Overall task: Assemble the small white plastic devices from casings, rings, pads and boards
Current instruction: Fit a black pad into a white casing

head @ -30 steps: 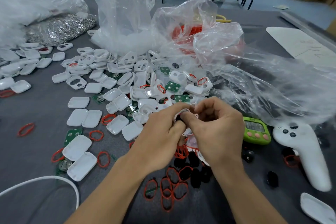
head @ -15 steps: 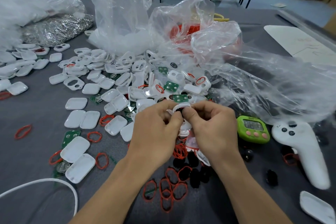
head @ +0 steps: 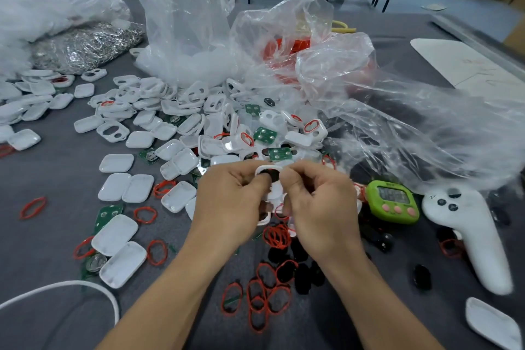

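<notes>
From the head camera, the job looks to be mid-run and far from finished. A wide heap of loose white rounded-rectangle plastic casings (head: 170, 122) covers the grey cloth-covered table (head: 56, 173). Some are plain shells and some are fronts with oval cut-outs, and a few already have a red ring seated. Small green circuit boards (head: 264, 133) lie mixed in among them. Nearer the person there is a scatter of thin red oval rubber rings (head: 257, 301) and a cluster of black oval rubber pads (head: 304, 278), none of them fitted yet. No closed, finished device can be made out for certain. One unit is in work: a white cut-out casing front (head: 268, 169) is held up off the table between the two hands, just in front of the heap. The left hand (head: 233, 204) and the right hand (head: 318, 207) both have their fingers curled in and clamped on it from either side. Something black, probably a pad, shows in its upper opening, which suggests the pad is being pressed into place. Whether it is fully seated is hidden by the thumbs. The casing is a thin, glossy rim, and most of it is covered by fingers. At the right lie a green digital timer (head: 393, 202) and a white handheld controller (head: 468, 236), and crumpled clear plastic bags (head: 193, 23) of stock rise behind.
</notes>
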Motion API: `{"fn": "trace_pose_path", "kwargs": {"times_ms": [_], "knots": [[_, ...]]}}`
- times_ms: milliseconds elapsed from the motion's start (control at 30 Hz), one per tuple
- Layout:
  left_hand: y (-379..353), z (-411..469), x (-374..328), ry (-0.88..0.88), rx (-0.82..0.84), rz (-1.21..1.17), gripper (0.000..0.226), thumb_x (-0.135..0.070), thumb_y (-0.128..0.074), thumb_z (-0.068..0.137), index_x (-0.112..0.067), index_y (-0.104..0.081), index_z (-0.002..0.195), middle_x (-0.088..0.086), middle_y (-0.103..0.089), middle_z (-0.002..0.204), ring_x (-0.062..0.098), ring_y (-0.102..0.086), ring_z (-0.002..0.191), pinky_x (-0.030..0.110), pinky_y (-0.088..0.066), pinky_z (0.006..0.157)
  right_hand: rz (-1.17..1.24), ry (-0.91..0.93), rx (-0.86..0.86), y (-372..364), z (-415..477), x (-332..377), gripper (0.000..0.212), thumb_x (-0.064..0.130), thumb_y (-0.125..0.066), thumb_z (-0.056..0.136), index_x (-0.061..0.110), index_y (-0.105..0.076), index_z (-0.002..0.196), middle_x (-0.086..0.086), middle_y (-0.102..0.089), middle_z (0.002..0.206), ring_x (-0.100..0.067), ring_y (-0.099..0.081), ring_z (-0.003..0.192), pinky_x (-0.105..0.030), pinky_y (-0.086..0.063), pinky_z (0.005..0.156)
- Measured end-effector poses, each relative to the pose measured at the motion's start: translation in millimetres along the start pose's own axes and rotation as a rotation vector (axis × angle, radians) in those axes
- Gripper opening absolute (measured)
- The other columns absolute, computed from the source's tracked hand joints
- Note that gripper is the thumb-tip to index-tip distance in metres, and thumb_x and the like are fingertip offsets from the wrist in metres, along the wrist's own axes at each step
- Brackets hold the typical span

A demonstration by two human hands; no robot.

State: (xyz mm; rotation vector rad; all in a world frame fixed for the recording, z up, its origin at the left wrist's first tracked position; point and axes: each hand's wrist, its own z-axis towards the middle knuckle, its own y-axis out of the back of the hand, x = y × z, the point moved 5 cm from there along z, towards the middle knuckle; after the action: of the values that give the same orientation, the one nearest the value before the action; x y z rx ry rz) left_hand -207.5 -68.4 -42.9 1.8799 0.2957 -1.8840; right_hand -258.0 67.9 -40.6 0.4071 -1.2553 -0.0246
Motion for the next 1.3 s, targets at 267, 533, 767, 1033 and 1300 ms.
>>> {"fn": "trace_pose_path", "kwargs": {"times_ms": [267,533,767,1033,1300], "knots": [[-14.5,-2.4,-2.6,0.008,0.131,-0.107,0.030,-0.014,-0.057,0.096,-0.027,-0.083,0.088,0.006,-0.065,0.063,0.010,-0.063,0.058,0.032,-0.060,0.053,0.180,-0.102,-0.008,9.5,0.7,5.0,0.027,0.005,-0.071,0.092,0.021,-0.077,0.072,0.004,-0.069,0.053,-0.013,-0.067,0.042,-0.020,-0.049,0.043],[-9.1,0.1,2.7,0.120,-0.013,-0.287,0.040,-0.003,-0.053,0.101,-0.015,-0.076,0.069,0.010,-0.074,0.067,0.022,-0.071,0.053,0.023,-0.052,0.045,-0.334,0.030,-0.298,68.9,15.5,18.5,0.010,0.035,-0.075,0.087,0.030,-0.077,0.078,0.018,-0.071,0.067,-0.003,-0.067,0.064,-0.025,-0.055,0.069],[3.4,8.4,3.2,0.239,-0.064,-0.466,0.025,-0.001,-0.047,0.099,0.000,-0.072,0.094,0.008,-0.072,0.068,0.014,-0.058,0.047,0.020,-0.045,0.042,-0.712,-0.077,0.351,67.3,19.7,25.2,0.023,0.018,-0.081,0.076,0.040,-0.077,0.069,0.024,-0.065,0.057,0.011,-0.058,0.061,-0.003,-0.040,0.058],[7.2,13.8,8.7,0.386,0.016,-0.704,0.024,-0.006,-0.048,0.096,0.002,-0.069,0.107,0.009,-0.072,0.075,0.013,-0.055,0.050,0.016,-0.041,0.041,-0.871,-0.140,0.364,65.7,19.3,25.8,0.019,0.020,-0.082,0.079,0.037,-0.079,0.072,0.020,-0.065,0.062,0.001,-0.065,0.073,-0.004,-0.040,0.060],[-2.3,14.5,8.9,0.458,0.236,-0.793,0.034,-0.014,-0.050,0.090,0.001,-0.063,0.117,0.017,-0.075,0.094,0.021,-0.072,0.073,0.026,-0.061,0.064,-0.989,-0.116,0.343,53.3,-11.3,18.4,0.009,0.032,-0.084,0.073,0.036,-0.076,0.071,0.012,-0.071,0.071,-0.010,-0.063,0.071,-0.020,-0.041,0.056]]}}
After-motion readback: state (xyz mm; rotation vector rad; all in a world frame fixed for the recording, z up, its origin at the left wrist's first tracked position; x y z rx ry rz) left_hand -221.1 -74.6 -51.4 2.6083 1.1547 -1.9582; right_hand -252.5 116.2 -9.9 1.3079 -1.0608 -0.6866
